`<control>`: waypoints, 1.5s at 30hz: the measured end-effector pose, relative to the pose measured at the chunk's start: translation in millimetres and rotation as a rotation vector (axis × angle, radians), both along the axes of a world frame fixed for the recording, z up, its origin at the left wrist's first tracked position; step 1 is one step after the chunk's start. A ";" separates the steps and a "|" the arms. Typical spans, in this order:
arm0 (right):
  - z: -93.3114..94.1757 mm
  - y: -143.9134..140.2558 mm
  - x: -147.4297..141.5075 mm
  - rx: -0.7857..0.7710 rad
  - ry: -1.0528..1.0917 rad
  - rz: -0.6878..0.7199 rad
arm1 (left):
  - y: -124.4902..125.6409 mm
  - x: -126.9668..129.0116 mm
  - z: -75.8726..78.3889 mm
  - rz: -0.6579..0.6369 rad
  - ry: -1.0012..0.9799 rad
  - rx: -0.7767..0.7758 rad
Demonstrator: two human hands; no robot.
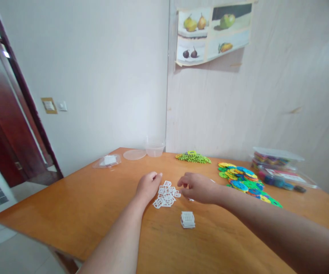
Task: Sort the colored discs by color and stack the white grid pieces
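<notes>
A wooden counter (pixel 75 213) with a smooth orange-brown sheen is seen from above, set into the corner of a pale room. Near its middle lies a loose heap of small white lattice pieces (pixel 166 196), thin, flat and square, moulded from plastic with open grid holes. The left hand (pixel 147 186) rests at the heap's left edge, its fingers curled loosely with the tips touching or almost touching the nearest pieces; whether one is pinched cannot be told. The right hand (pixel 198 187) is held at the heap's right edge, its fingers bent together over a few pieces, the grip hidden.

Just in front of the heap stands a small white lattice cube (pixel 187 219), seemingly assembled from the same squares.

Risk, as judged: such light, slippery pieces could be scattered by a sweeping wrist or forearm, and the cube could be knocked apart.

Further right, a spread of bright round plastic discs (pixel 245 180) is seen, with a green pile (pixel 193 157) behind it. A clear tub (pixel 154 149) and its lid (pixel 134 154) stand by the wall.
</notes>
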State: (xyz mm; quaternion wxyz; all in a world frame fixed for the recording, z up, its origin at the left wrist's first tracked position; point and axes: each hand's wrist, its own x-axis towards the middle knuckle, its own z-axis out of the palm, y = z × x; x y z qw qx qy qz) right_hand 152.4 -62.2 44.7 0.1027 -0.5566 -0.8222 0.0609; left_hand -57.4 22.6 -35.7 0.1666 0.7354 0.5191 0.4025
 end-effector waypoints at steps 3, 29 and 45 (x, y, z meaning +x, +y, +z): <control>-6.1 20.0 -16.1 -0.020 -0.152 0.076 | 0.2 3.2 -1.8 -0.025 -0.004 -0.001; -46.2 62.6 -24.9 -0.172 0.427 -0.181 | -6.4 13.5 4.1 -0.223 -0.321 -0.202; -0.1 31.6 -5.0 0.183 -0.020 0.177 | -23.1 16.4 15.7 -0.424 -0.577 -0.472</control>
